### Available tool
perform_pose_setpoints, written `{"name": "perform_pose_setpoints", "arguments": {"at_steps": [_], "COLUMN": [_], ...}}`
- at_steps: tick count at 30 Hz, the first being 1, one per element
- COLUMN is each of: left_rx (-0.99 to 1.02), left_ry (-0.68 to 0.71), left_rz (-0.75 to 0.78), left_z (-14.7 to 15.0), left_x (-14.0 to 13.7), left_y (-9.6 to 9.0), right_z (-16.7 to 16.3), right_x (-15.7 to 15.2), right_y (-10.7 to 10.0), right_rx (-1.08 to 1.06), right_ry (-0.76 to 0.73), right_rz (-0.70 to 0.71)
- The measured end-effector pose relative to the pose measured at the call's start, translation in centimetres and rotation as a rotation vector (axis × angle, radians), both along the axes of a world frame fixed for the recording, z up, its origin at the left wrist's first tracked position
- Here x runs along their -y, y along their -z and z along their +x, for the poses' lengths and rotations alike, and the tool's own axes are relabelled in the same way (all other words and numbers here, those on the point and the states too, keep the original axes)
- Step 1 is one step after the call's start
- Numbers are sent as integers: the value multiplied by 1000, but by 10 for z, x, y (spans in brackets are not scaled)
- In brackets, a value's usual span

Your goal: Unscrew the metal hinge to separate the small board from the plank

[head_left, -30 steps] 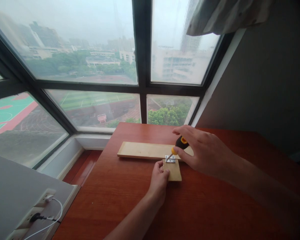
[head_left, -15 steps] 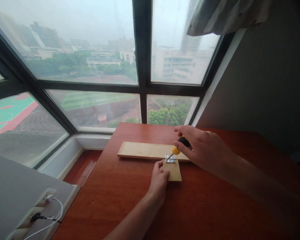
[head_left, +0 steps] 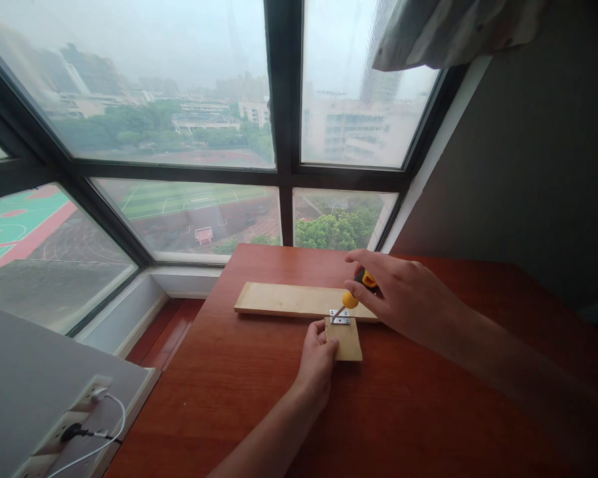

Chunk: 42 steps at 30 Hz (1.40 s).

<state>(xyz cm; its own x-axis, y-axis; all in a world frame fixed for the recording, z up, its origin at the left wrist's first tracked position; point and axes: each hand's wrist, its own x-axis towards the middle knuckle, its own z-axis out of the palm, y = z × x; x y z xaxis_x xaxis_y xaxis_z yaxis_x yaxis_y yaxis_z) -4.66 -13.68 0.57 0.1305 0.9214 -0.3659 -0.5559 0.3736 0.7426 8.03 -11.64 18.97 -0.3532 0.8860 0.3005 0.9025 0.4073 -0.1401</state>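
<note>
My right hand [head_left: 398, 285] is closed around the yellow and black handle of a screwdriver [head_left: 349, 300]. The shaft slants down to the left, its tip on the left part of a small metal hinge [head_left: 340, 317]. This hinge lies where a small square wooden piece [head_left: 345, 342] meets the near edge of a long pale wooden board [head_left: 289, 300]. With thumb on top and fingers at the left edge, my left hand [head_left: 319, 355] grips the small wooden piece. The board's right end is partly hidden behind my right hand.
Everything rests on a reddish-brown wooden table [head_left: 219, 398]. Large dark-framed windows [head_left: 284, 176] rise behind it. At lower left, wall sockets [head_left: 72, 428] hold plugs with a white cable [head_left: 122, 418]. A curtain [head_left: 453, 33] hangs at upper right.
The screwdriver handle has rotated in my right fingers, showing more yellow now. My left hand, the hinge and the wooden pieces stay in place.
</note>
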Motion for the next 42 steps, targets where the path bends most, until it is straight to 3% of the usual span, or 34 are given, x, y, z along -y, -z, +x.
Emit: {"name": "perform_pose_setpoints", "arguments": {"at_steps": [6,12,18,24,31,37,42], "left_rx": [10,-15,-14,-21,-11,-7,4], "left_ry": [-7,-5,-2,0,-8,-11,-3], "left_rz": [-1,-10,-6,-11,-7,-6,-2], "left_z": [0,0,0,0,0,0,0], "left_x": [-1,-1,-1,-2,-1,-2,-1], "left_y": [3,2,5,6,4,6,5], "right_z": [1,1,1,-2,-1,-3,-2], "right_x": [4,0,5,2,6,2,5], "right_y": [-2,1,-2,-2,-5,-3,-6], "right_rx": [-19,22,-18,12,-9,5,-12], "right_ry": [-124,-21,-102,-35,-131,-36,-108], "right_rz": [12,15,2,11,7,24,-4]}}
